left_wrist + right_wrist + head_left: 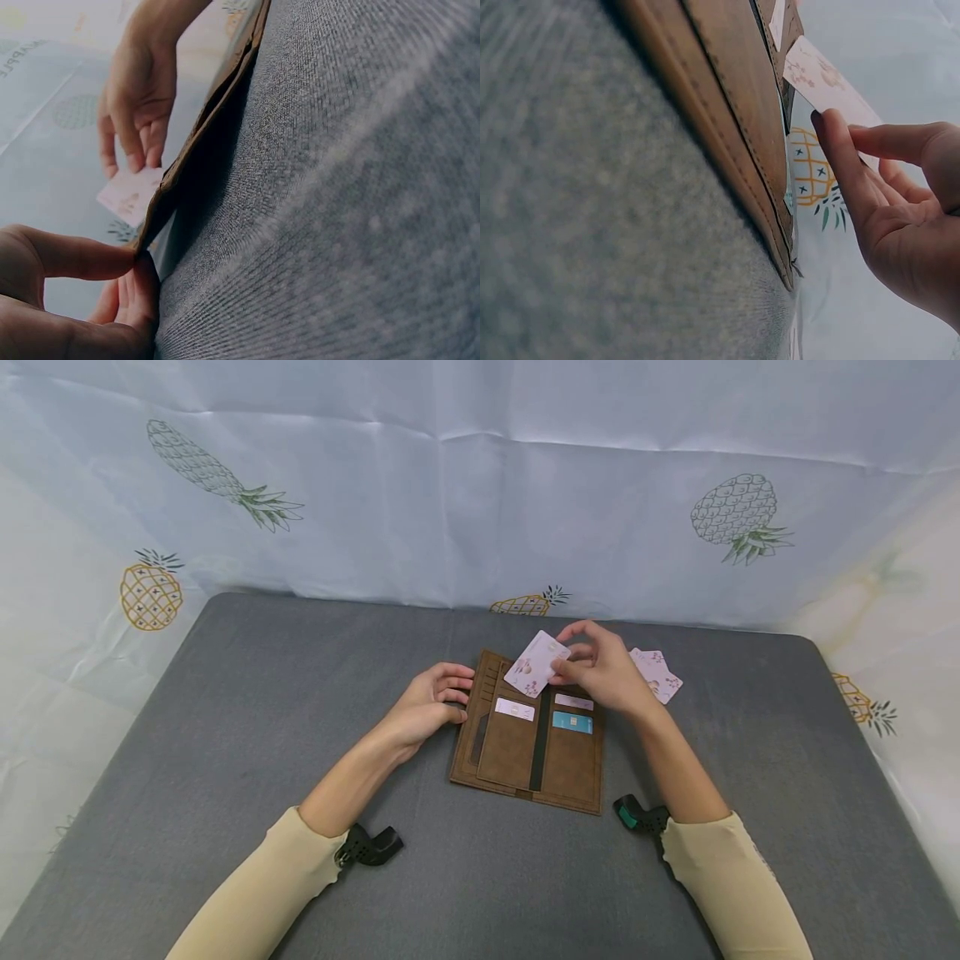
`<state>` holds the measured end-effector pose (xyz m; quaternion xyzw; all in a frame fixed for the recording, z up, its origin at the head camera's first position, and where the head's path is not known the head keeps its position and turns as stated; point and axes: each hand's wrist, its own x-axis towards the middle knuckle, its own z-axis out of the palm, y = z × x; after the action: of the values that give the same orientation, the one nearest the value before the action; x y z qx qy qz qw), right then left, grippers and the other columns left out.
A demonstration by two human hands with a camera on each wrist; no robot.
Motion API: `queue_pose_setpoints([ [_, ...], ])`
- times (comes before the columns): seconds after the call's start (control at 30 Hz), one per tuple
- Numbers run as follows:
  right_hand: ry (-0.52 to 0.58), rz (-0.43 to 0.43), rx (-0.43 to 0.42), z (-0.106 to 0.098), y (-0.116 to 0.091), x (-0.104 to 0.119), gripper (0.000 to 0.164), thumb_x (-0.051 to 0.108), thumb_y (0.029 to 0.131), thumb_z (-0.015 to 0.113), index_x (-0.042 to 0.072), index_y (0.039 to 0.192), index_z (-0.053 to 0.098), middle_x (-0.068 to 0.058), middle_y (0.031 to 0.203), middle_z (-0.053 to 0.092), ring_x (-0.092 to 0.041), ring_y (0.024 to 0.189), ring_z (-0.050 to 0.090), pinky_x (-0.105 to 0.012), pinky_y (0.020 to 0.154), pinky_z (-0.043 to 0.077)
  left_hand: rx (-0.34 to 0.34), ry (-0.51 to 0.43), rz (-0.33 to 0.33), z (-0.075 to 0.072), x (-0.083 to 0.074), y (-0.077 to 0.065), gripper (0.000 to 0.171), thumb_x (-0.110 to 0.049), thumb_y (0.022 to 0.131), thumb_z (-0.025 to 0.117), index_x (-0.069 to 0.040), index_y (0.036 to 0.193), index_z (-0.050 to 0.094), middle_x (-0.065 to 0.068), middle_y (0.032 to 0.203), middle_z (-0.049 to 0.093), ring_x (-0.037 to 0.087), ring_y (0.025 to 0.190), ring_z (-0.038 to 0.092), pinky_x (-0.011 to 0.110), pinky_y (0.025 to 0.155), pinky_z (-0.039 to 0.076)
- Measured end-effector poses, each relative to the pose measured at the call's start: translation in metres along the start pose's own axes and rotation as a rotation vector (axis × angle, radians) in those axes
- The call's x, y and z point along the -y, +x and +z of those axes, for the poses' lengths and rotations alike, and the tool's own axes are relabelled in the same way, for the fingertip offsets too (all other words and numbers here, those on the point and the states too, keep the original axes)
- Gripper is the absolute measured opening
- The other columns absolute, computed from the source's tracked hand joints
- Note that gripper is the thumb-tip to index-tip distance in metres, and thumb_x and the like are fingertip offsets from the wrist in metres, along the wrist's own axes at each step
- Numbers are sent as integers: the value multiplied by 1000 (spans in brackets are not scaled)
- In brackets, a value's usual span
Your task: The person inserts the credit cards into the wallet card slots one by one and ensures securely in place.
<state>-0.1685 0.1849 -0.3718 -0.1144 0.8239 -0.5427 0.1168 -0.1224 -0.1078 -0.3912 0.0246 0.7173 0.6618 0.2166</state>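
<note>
An open brown wallet (510, 752) lies on the grey table, its left edge pinched between the thumb and fingers of my left hand (431, 706). In the left wrist view that wallet edge (199, 135) is lifted off the cloth. My right hand (600, 664) pinches a pink floral card (536, 664) by its right side, over the wallet's upper part. The right wrist view shows the same card (829, 82) between thumb and fingers. Two pink cards (514, 709) (574, 702) and a blue card (572, 722) poke out of the wallet's slots.
More pink floral cards (657, 674) lie fanned on the table right of the wallet, partly behind my right hand. A grey cloth covers the table (225, 760). A pineapple-print curtain (480, 510) hangs along its far edge.
</note>
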Motion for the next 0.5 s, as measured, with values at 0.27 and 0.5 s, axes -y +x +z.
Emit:
queue_pose_setpoints([
  [0.27,28,0,69,0,0,-2,36,-4,105,63,-4,138,49,-20,95,70,-16,80,81,-32,83,68,5,-3,-3,0,0,0,66,20,91,57,1,153,47,21,147,54,24,114,56,23,84,53],
  [0.5,16,32,134,0,1,-5,38,-4,106,59,-3,141,44,-18,97,66,-13,78,80,-28,80,67,11,-12,3,0,0,0,66,22,89,54,1,152,48,21,146,54,23,111,56,24,85,55],
])
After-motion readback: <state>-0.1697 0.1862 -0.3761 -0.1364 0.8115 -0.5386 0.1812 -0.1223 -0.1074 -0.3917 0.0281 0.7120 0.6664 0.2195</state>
